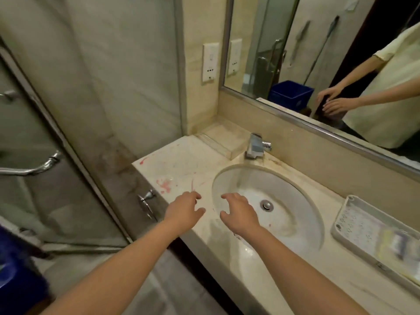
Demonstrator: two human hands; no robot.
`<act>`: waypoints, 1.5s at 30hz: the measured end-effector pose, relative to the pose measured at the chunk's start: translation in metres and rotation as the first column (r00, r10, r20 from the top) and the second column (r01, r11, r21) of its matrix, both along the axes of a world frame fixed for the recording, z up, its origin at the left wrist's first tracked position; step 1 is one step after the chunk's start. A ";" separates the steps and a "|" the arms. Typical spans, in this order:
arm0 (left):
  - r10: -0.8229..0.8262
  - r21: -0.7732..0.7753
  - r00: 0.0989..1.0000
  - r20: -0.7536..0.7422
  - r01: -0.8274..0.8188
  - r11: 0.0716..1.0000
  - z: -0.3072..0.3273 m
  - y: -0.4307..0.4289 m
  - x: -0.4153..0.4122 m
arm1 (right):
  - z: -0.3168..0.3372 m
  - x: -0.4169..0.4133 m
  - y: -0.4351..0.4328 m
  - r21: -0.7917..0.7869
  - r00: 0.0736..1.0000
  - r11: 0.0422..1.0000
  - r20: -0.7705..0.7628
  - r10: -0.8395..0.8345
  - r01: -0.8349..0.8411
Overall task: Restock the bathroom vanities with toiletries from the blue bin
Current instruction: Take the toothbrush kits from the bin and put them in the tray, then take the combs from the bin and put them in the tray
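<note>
Blue bin [16, 276] lies low, left of and behind the left hand [184, 211], farther from the right hand [241, 213]; both relaxed, empty.

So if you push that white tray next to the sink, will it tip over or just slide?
Probably slide: the tray sits low and flat on the smooth stone counter, so tipping seems unlikely. It looks like thin moulded plastic, so it is likely light and fairly stiff. Its raised rim should make it easy to lift.
</note>
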State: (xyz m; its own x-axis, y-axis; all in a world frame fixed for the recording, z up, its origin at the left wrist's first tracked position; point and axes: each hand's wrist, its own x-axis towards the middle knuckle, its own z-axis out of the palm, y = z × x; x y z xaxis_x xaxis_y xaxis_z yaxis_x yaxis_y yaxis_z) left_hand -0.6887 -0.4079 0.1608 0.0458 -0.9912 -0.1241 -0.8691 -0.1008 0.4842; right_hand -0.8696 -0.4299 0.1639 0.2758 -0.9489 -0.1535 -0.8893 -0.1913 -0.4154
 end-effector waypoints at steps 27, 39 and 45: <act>0.641 0.090 0.764 -0.070 -0.635 0.767 -0.004 0.219 0.298 | 0.008 0.355 0.098 -0.023 0.720 0.720 -0.061 0.691 -0.693; 0.897 0.114 0.438 -0.061 -0.889 0.443 -0.018 0.249 0.378 | 0.006 0.499 0.092 -0.005 0.394 0.394 0.009 0.919 -0.919; 0.960 0.130 0.277 -0.032 -0.952 0.278 -0.029 0.255 0.396 | -0.005 0.549 0.091 -0.005 0.230 0.230 -0.021 0.973 -0.973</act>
